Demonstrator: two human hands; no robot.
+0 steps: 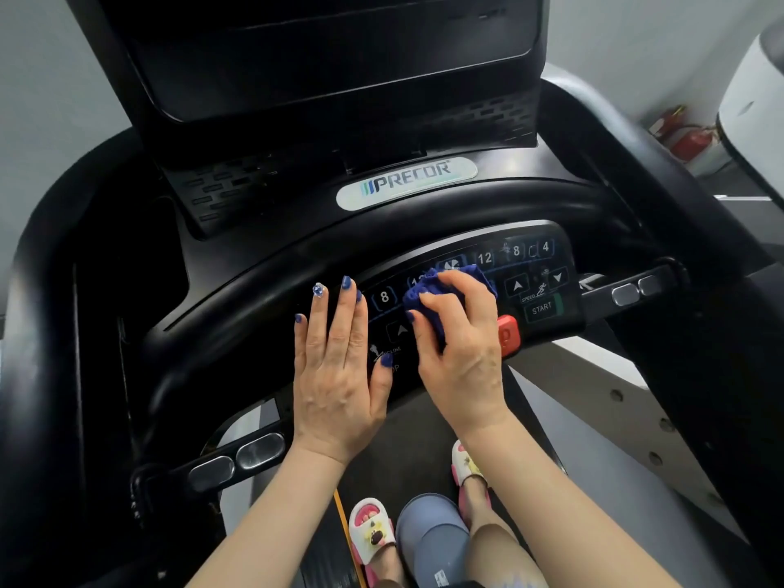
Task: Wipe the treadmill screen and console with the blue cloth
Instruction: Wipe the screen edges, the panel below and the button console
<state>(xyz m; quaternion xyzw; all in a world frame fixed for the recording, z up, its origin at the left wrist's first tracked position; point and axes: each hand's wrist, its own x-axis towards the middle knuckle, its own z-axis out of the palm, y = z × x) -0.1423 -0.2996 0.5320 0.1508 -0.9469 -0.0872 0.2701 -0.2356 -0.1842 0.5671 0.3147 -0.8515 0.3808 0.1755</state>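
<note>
The black treadmill console (534, 286) curves across the middle, with lit number keys, arrow keys and a START key. The dark screen (331, 57) stands above it, tilted back. My right hand (458, 345) is shut on the bunched blue cloth (418, 297) and presses it onto the middle of the key panel. My left hand (339, 371) lies flat, fingers spread, on the panel's left part beside the cloth, holding nothing. The cloth covers some centre keys.
A red stop button (508, 335) sits just right of my right hand. Metal grip sensors (237, 460) on the left handlebar and sensors (636, 290) on the right flank the panel. The thick black handrail (297, 256) arcs above. My feet in slippers stand on the belt below.
</note>
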